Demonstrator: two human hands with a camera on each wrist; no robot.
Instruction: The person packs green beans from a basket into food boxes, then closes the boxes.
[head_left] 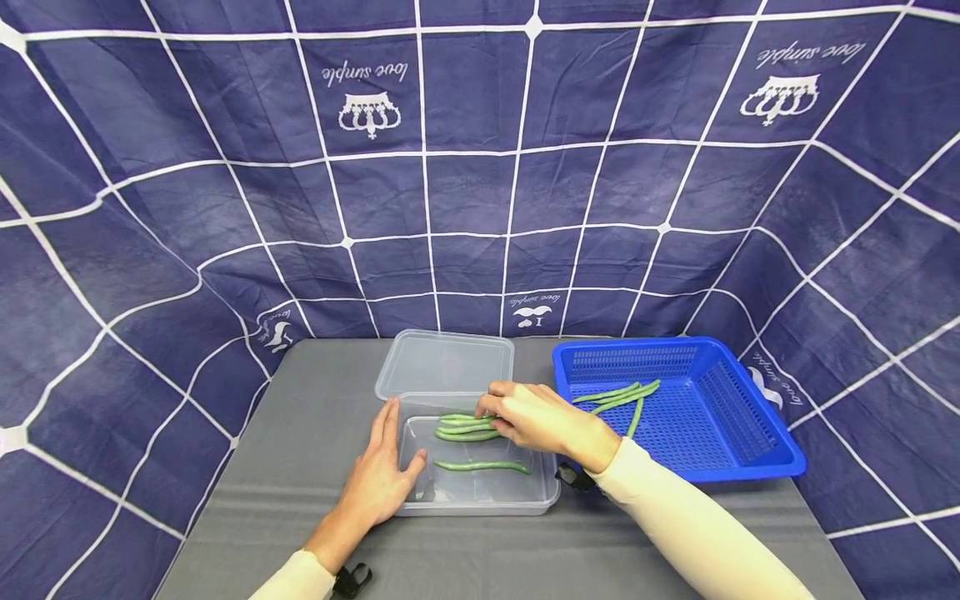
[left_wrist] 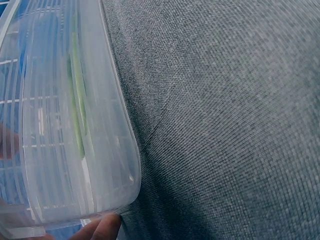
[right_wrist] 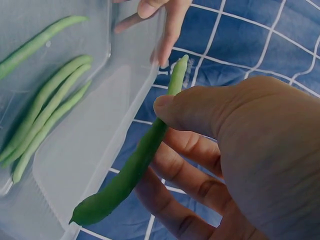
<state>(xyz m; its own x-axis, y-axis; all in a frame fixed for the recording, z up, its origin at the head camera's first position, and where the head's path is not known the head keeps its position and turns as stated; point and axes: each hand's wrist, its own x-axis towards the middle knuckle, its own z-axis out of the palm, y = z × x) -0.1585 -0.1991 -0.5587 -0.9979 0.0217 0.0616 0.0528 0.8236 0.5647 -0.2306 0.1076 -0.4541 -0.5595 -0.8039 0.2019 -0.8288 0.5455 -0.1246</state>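
Observation:
A clear plastic container [head_left: 480,507] stands in front of me. Inside it, one green bean [head_left: 480,466] lies along the near side and several green beans [head_left: 463,434] lie together farther back. My right hand [head_left: 543,421] is over the container's back right part, pinching another green bean [right_wrist: 131,170] between thumb and fingers; that bean hangs at a slant in the right wrist view. At the container's left side rests my left hand [head_left: 382,475], its fingers straight along the outside and its thumb across the rim. Two beans [left_wrist: 77,95] show through the wall in the left wrist view.
To the right is a blue perforated basket [head_left: 738,400] with several green beans [head_left: 622,396] at its left side. A clear lid [head_left: 450,362] lies flat behind the container. Grey cloth [head_left: 300,433] covers the table, and a blue checked curtain [head_left: 465,192] hangs behind.

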